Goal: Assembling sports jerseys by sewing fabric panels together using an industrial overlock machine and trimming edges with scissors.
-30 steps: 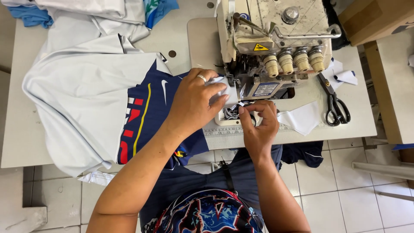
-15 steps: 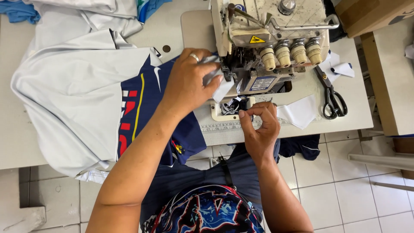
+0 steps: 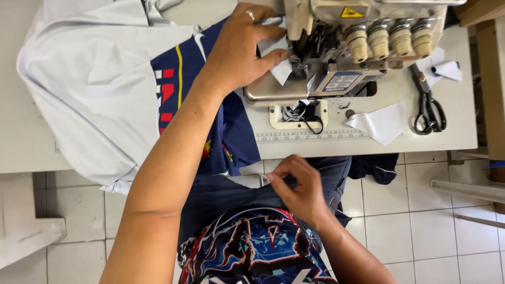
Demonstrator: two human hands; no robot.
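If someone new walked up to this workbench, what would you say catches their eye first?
Probably the cream sewing machine at the top, with the left hand pressing a small white fabric piece against its needle area. Next, the pale grey and navy garment spread across the table's left side. The right hand is low at the lap, and black scissors lie at the right.

Single head view, worn on person's head; looks steeply down, near-vertical, over own lap toward sewing machine (image 3: 363,47) at top edge; close range, arm-length; white table (image 3: 463,131) fills upper half, tiled floor (image 3: 415,226) lower half; no second view to overlap.
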